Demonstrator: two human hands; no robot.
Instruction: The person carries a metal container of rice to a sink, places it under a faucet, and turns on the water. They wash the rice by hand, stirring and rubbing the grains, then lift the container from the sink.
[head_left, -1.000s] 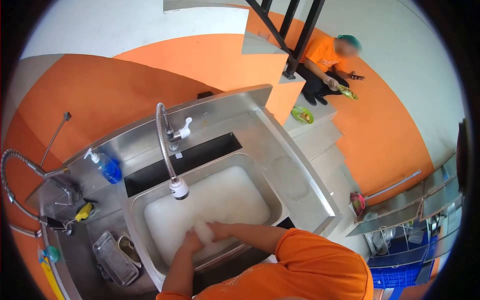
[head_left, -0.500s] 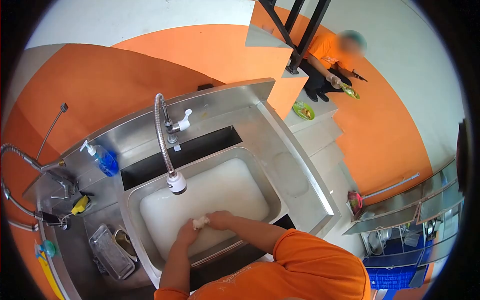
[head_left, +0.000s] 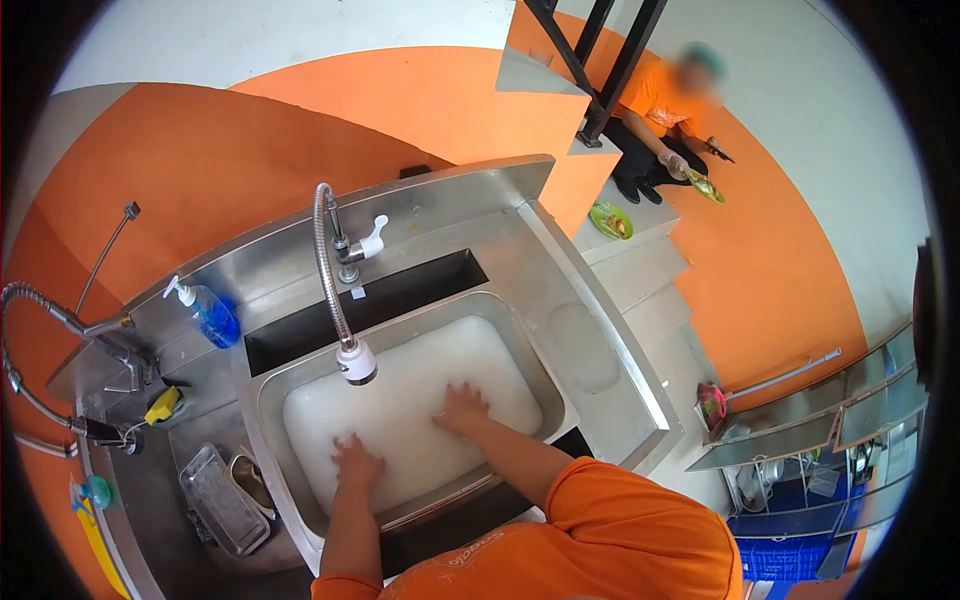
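Observation:
Cloudy white water (head_left: 410, 400) fills a metal basin (head_left: 555, 415) set in the steel sink unit. At the basin's left side, my left hand (head_left: 356, 464) is at the water surface with its fingers spread and nothing visible in it. Farther right, my right hand (head_left: 462, 408) also lies open at the water, fingers apart and partly dipped. Whatever lies under the surface is hidden by the milky water. Above the basin hangs a flexible faucet (head_left: 355, 362) with a white spray head; no water can be seen coming from it.
A blue soap bottle (head_left: 215, 318) and a yellow sponge (head_left: 162, 405) stand left of the basin. Metal trays (head_left: 222, 500) lie in the left sink. On the stairs, another person (head_left: 655, 110) holds a green plate (head_left: 705, 186); a second green plate (head_left: 611, 220) rests nearby.
My hands were together, gripping a whitish clump above the water. They have now separated and opened, and the clump is out of sight.

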